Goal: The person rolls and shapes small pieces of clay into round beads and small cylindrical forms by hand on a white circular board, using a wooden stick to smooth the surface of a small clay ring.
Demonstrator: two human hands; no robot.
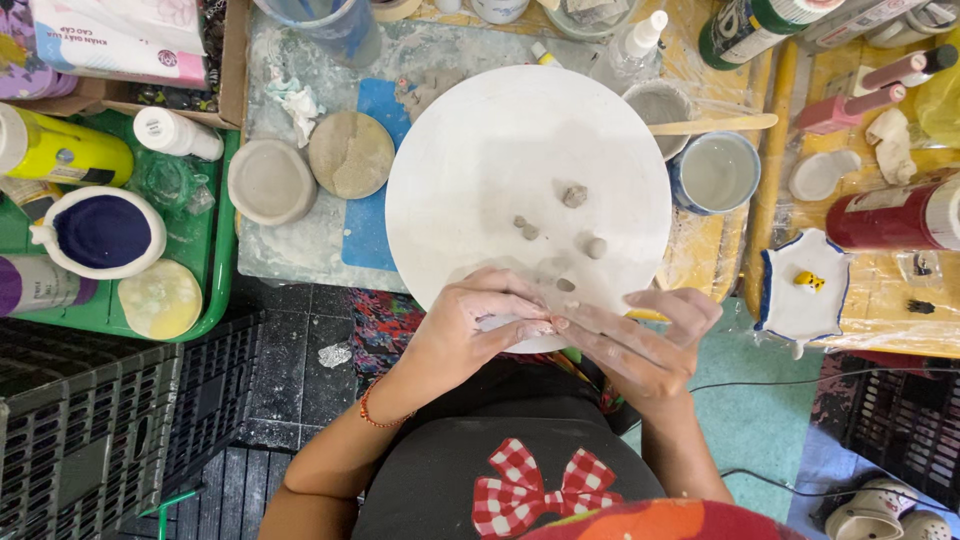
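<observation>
A round white board (500,150) lies in front of me with several small grey clay lumps (574,195) scattered on its near half. At the board's near edge, my left hand (470,325) pinches something small between thumb and fingertips; what it is stays hidden. My right hand (640,340), smeared with clay, meets those fingertips, its fingers extended and close together. A red bead bracelet (375,412) circles my left wrist.
Left of the board sit a grey clay dish (270,182), a round tan disc (350,153) and a green tray (205,250) with paint jars. To the right are a cup of water (715,172), a wooden stick (715,124), a blue-rimmed white dish (800,285) and bottles. Black crates (90,420) stand lower left.
</observation>
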